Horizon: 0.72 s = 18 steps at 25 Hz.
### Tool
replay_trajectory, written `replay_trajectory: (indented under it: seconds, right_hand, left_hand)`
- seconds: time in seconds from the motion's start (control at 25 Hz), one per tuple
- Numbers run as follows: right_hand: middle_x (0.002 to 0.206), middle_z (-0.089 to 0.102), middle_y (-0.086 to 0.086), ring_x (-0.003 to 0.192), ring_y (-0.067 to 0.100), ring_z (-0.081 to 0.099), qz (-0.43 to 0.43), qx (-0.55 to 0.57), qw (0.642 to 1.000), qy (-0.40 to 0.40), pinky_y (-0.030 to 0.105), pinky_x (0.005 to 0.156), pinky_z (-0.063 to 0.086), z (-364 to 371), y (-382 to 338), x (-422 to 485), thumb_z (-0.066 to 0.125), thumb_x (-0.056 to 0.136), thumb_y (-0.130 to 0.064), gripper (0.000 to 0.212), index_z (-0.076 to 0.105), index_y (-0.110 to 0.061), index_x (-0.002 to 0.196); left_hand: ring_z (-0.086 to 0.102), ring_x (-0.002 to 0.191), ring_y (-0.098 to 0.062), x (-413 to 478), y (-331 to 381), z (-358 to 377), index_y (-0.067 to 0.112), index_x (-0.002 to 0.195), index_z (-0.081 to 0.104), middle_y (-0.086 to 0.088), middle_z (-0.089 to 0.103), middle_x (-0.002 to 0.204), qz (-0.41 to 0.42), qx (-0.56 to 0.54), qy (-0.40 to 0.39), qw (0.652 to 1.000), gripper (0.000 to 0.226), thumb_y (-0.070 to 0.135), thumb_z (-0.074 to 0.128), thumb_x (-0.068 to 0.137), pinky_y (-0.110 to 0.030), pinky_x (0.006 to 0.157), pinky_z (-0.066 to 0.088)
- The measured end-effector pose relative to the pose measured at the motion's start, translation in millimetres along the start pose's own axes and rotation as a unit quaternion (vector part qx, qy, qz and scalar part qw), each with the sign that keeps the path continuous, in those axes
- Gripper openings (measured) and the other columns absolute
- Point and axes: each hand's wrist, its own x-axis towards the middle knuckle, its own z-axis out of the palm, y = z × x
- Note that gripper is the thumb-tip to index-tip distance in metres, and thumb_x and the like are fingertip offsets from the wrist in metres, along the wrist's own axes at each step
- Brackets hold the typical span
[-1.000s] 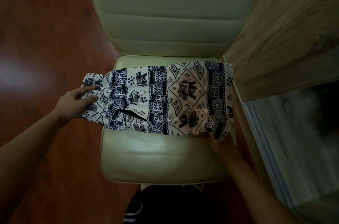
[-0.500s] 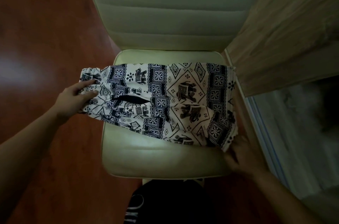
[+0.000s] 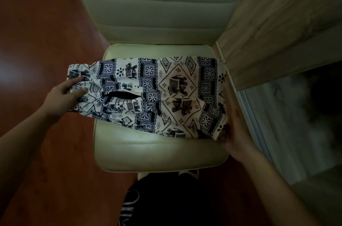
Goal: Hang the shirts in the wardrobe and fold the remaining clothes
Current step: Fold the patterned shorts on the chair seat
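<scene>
Chair seat (image 3: 148,153) has my elephant-print pants (image 3: 148,96) across it, now pulled wider toward the front edge. Left hand (image 3: 63,96) grips the waistband (image 3: 77,67) off the left edge, right hand (image 3: 236,135) pinches the front-right corner.

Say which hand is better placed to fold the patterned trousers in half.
Probably the left hand: it holds the trousers' gathered end off the chair seat, free to swing over. The right hand is beside the wooden panel.
</scene>
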Motion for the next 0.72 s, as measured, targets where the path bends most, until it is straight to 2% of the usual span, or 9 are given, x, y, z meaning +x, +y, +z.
replay_trajectory:
  seconds: [0.08, 0.12, 0.2, 0.24, 0.36, 0.44, 0.52, 0.56, 0.72]
  right_hand:
    - [0.106, 0.07, 0.001, 0.101, 0.02, 0.064, 0.044, 0.027, 0.998, 0.039, 0.039, 0.09, 0.051, 8, -5, 2, 0.08, 0.052, -0.059, 0.078, 0.06, -0.025, 0.12]
    - [0.105, 0.07, 0.004, 0.101, 0.021, 0.064, 0.05, 0.018, 0.998, 0.046, 0.041, 0.093, 0.049, 11, -6, 3, 0.084, 0.059, -0.043, 0.074, 0.058, -0.019, 0.123]
    - [0.103, 0.067, 0.005, 0.097, 0.021, 0.062, 0.017, -0.019, 0.998, 0.056, 0.043, 0.091, 0.049, 20, -16, 1, 0.064, 0.082, -0.006, 0.045, 0.055, -0.016, 0.125]
    - [0.105, 0.066, 0.004, 0.098, 0.021, 0.061, -0.012, -0.027, 0.998, 0.052, 0.045, 0.089, 0.05, 23, -25, -2, 0.051, 0.086, 0.004, 0.046, 0.054, -0.022, 0.124]
    - [0.122, 0.06, -0.004, 0.108, 0.016, 0.06, -0.145, -0.022, 0.989, 0.0, 0.041, 0.083, 0.055, 11, -39, -3, 0.035, 0.082, 0.014, 0.07, 0.051, -0.044, 0.117]
    - [0.13, 0.05, -0.014, 0.111, -0.005, 0.055, -0.192, -0.082, 0.978, 0.016, 0.021, 0.08, 0.053, -5, -32, -5, 0.031, 0.078, 0.02, 0.08, 0.044, -0.045, 0.122]
    - [0.126, 0.042, -0.022, 0.099, -0.027, 0.046, -0.174, -0.185, 0.967, 0.039, 0.001, 0.073, 0.043, -18, -8, -8, 0.032, 0.085, 0.019, 0.069, 0.036, -0.036, 0.127]
    - [0.127, 0.043, -0.02, 0.1, -0.028, 0.044, -0.159, -0.233, 0.959, 0.036, -0.001, 0.075, 0.042, -22, 5, -8, 0.034, 0.089, 0.016, 0.061, 0.038, -0.034, 0.126]
    - [0.127, 0.052, 0.0, 0.122, 0.015, 0.048, -0.153, -0.353, 0.92, 0.073, 0.033, 0.101, 0.043, -33, 22, 1, 0.044, 0.086, 0.008, 0.052, 0.055, -0.037, 0.108]
  left_hand:
    - [0.062, 0.101, -0.035, 1, 0, 0, 0.061, 0.109, 0.053, -0.01, 0.052, 0.121, 0.001, 0.001, 0.001, 1.0, 0.038, 0.034, 0.066, 0.086, -0.046, 0.093, 0.048]
    - [0.063, 0.101, -0.035, 2, 0, -1, 0.058, 0.112, 0.053, -0.01, 0.053, 0.12, 0.002, 0.002, 0.001, 1.0, 0.038, 0.034, 0.066, 0.086, -0.048, 0.093, 0.048]
    - [0.063, 0.1, -0.035, 4, -1, 0, 0.052, 0.12, 0.053, -0.008, 0.054, 0.112, 0.002, 0.01, 0.003, 1.0, 0.04, 0.034, 0.066, 0.086, -0.048, 0.094, 0.048]
    - [0.063, 0.099, -0.036, 4, 0, 1, 0.048, 0.124, 0.053, -0.007, 0.053, 0.11, -0.001, 0.012, 0.003, 1.0, 0.042, 0.033, 0.065, 0.087, -0.047, 0.093, 0.048]
    - [0.062, 0.098, -0.037, 5, -2, 2, 0.04, 0.129, 0.052, -0.009, 0.054, 0.113, -0.011, 0.015, 0.005, 1.0, 0.046, 0.032, 0.066, 0.086, -0.047, 0.092, 0.048]
    - [0.063, 0.099, -0.039, 2, -2, 2, 0.042, 0.127, 0.054, -0.016, 0.061, 0.112, -0.023, 0.012, 0.001, 1.0, 0.046, 0.034, 0.067, 0.084, -0.05, 0.091, 0.05]
    - [0.063, 0.1, -0.04, -1, -2, 1, 0.045, 0.127, 0.054, -0.024, 0.063, 0.11, -0.034, 0.01, -0.004, 0.999, 0.046, 0.036, 0.068, 0.083, -0.05, 0.089, 0.05]
    - [0.063, 0.1, -0.04, -3, -2, 0, 0.046, 0.127, 0.053, -0.024, 0.062, 0.11, -0.036, 0.012, -0.004, 0.999, 0.046, 0.038, 0.067, 0.083, -0.049, 0.089, 0.05]
    - [0.063, 0.097, -0.031, -9, 7, 3, 0.046, 0.129, 0.049, -0.015, 0.053, 0.133, -0.024, 0.012, -0.018, 0.999, 0.053, 0.037, 0.069, 0.081, -0.045, 0.088, 0.049]
